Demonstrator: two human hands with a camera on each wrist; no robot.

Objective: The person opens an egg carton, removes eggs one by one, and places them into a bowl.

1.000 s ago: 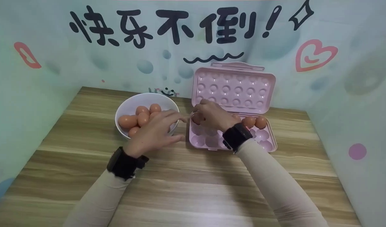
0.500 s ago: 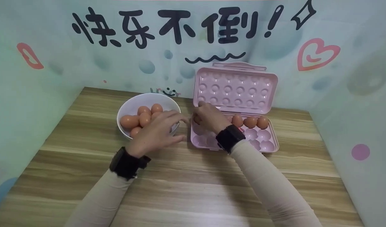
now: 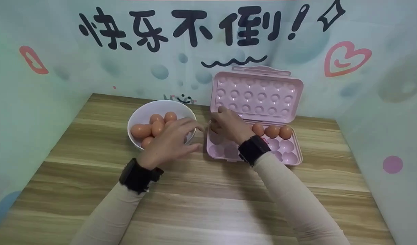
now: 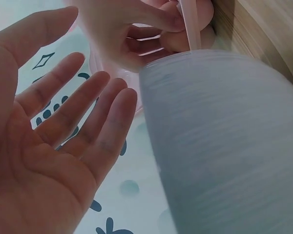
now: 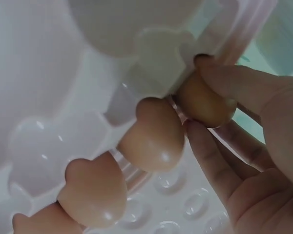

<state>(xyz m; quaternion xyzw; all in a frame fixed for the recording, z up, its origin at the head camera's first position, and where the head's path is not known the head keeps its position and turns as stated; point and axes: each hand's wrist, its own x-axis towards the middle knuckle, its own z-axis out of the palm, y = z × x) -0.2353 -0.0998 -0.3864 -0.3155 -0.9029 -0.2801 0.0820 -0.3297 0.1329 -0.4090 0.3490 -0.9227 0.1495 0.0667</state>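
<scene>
My right hand (image 3: 233, 126) reaches into the pink egg carton (image 3: 218, 156). In the right wrist view its thumb and fingertips pinch a brown egg (image 5: 205, 101) at the end cup of the back row. More eggs (image 5: 155, 136) sit beside it in that row, and a few (image 3: 272, 131) show to the right of my hand in the head view. My left hand (image 3: 170, 144) hovers by the near right side of the white bowl (image 3: 139, 117), fingers spread and holding nothing. Several brown eggs (image 3: 141, 131) lie in the bowl, some hidden behind that hand.
The carton's lid (image 3: 258, 97) stands raised against the printed backdrop (image 3: 126, 68). Both containers stand at the back of the wooden table (image 3: 208, 204), the bowl to the left of the carton. Front cups (image 3: 287, 146) at the carton's right hold no eggs.
My right hand dipped left over the carton's end cup, then shifted slightly back to the right, staying at the same egg. My left hand keeps its place by the bowl.
</scene>
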